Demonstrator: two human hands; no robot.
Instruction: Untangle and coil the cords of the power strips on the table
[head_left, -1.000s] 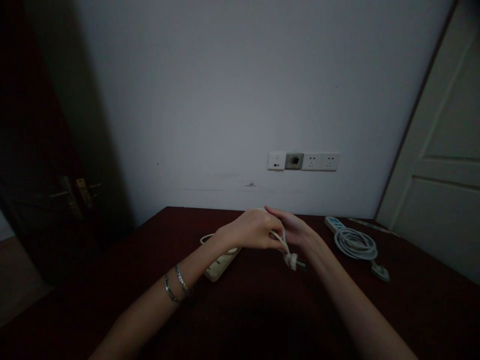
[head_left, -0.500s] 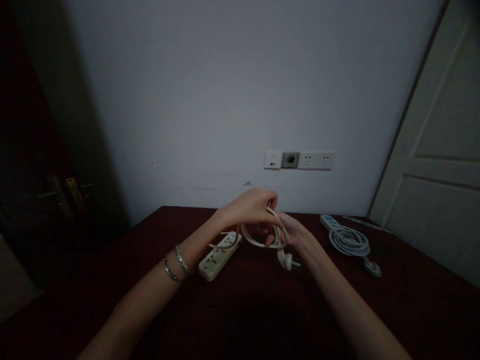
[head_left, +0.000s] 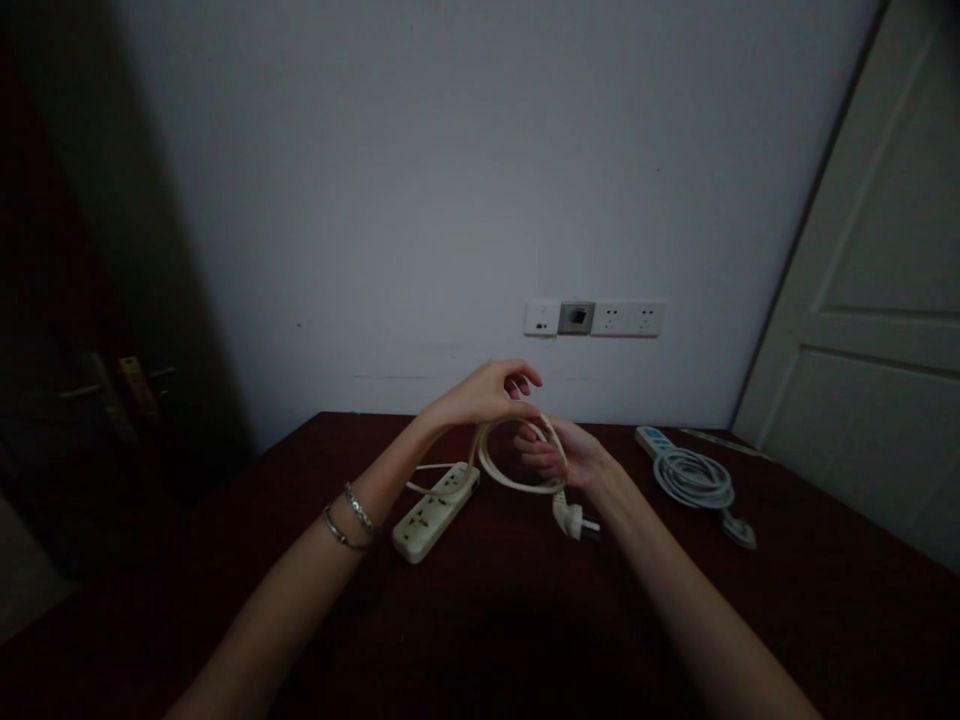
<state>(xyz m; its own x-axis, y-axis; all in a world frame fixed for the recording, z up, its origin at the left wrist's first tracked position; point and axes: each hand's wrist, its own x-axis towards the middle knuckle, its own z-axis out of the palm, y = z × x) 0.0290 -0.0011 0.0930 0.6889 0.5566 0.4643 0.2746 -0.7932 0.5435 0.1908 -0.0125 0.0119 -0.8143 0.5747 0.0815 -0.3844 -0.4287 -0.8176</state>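
Note:
A cream power cable [head_left: 517, 488] is looped in a loose coil in front of me. My right hand [head_left: 559, 455] is closed round the right side of the coil. The cable's plug [head_left: 574, 520] hangs just below that hand, prongs pointing right. Above the coil, my left hand [head_left: 499, 392] has its fingers curved and apart from the thumb. That thumb lies at the top of the loops; whether it touches them I cannot tell. From the coil, the cable runs left over a cream power strip [head_left: 436, 512], which lies on the table below my left wrist.
On the right of the dark red table [head_left: 480, 620] lies a second power strip [head_left: 654, 440] with its grey cable [head_left: 694, 478] coiled beside it. Wall sockets [head_left: 626, 319] are set in the wall behind. A pale door [head_left: 877, 300] stands at the right.
My left fingers have opened and lifted off the cable at the top of the coil. My right hand keeps its hold, and the loops hang wider. The view has shifted slightly.

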